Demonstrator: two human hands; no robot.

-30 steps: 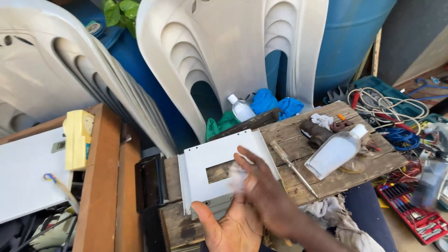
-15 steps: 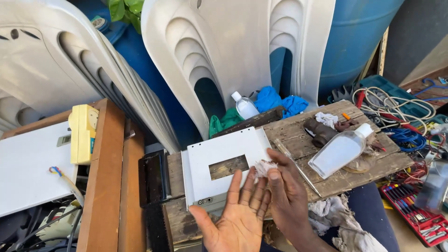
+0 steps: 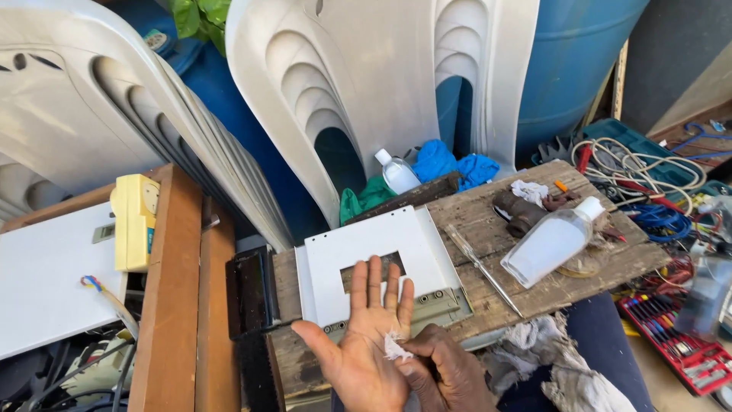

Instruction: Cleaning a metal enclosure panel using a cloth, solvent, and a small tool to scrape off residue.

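My left hand (image 3: 364,343) is held palm up with fingers spread, over the near edge of a white metal panel (image 3: 335,255) that has a rectangular cutout. My right hand (image 3: 451,375) pinches a small white cloth scrap (image 3: 395,349) and presses it onto the left palm. The panel lies flat on a rough wooden board (image 3: 488,217). A clear plastic bottle with a white cap (image 3: 550,243) lies on its side on the board to the right. Between the panel and that bottle rests a thin screwdriver (image 3: 482,268).
White plastic chairs (image 3: 358,84) lean behind the board, with a blue barrel (image 3: 572,61) further back. A second small bottle (image 3: 396,172) and blue and green cloths sit at the board's far edge. A yellow meter (image 3: 136,221) is at left, cables (image 3: 633,164) and a red tool case (image 3: 675,336) at right.
My right hand has come off the white panel and drawn back toward me with the scrap, down onto the left palm. The left hand stays palm up.
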